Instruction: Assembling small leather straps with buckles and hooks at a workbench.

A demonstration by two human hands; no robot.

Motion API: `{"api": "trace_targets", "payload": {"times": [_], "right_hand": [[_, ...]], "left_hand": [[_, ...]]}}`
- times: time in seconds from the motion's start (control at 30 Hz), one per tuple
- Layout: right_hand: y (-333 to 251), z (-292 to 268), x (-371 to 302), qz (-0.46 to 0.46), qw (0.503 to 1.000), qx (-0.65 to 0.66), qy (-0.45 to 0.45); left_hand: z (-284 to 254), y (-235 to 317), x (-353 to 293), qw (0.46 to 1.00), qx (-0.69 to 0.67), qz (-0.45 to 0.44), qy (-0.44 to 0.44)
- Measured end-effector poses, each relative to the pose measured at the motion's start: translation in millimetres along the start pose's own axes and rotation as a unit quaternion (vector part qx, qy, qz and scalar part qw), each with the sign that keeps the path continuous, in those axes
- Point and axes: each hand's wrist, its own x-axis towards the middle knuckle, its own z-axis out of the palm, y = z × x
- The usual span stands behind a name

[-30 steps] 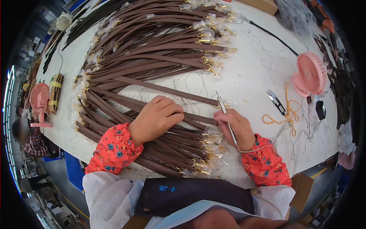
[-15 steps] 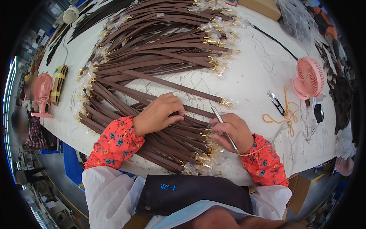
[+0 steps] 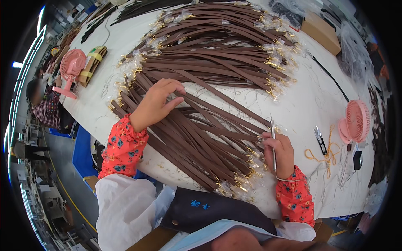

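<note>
Brown straps point(image 3: 186, 144) with gold clasps in clear plastic wrap lie in a loose near bundle before me. Above its left part is my left hand point(image 3: 157, 102), thumb and fingers apart, with nothing in its grasp. At the right ends of the bundle, my right hand point(image 3: 279, 154) is closed around a slim metal pen-shaped tool point(image 3: 273, 146) with a thin cord at its lower end. The tool stands nearly upright, tip pointing away from me. One strap's end reaches the fingertips of that hand; whether they pinch it I cannot tell.
Another heap of brown straps point(image 3: 209, 62) lies farther back. To the right are thread snips point(image 3: 320, 140), a yellow cord point(image 3: 331, 154) and a pink fan point(image 3: 356, 121). A second pink fan point(image 3: 72, 67) stands at the left, and a cardboard box point(image 3: 320, 32) at the back right.
My left hand has lifted leftward off the straps and its fingers have opened. My right hand has moved away to the right with the tool, now more upright. The whole view has shifted.
</note>
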Motion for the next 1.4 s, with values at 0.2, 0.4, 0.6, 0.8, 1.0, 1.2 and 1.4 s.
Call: {"api": "trace_targets", "payload": {"times": [0.2,0.4,0.6,0.8,1.0,1.2,1.4], "right_hand": [[-4,-4,2,-0.018,1.000,0.008,-0.006],[-19,-13,3,-0.038,0.998,0.056,-0.012],[-29,-15,-8,-0.003,0.993,0.108,-0.046],[-24,-20,2,0.031,0.998,0.000,-0.056],[-20,-6,18,-0.008,0.999,0.004,-0.031],[-18,-1,13,0.066,0.996,0.031,-0.048],[-19,5,8,0.067,0.995,0.043,-0.056]], "left_hand": [[5,4,-19,0.998,-0.043,-0.004,-0.053],[32,2,-6,0.996,-0.029,0.072,-0.035],[47,-3,8,0.988,-0.028,0.125,-0.089],[41,-1,10,0.983,-0.113,0.072,-0.123],[33,5,12,0.973,-0.148,0.048,-0.168],[29,9,16,0.975,-0.064,0.101,-0.188],[62,32,35,0.983,-0.092,0.145,-0.069]]}}
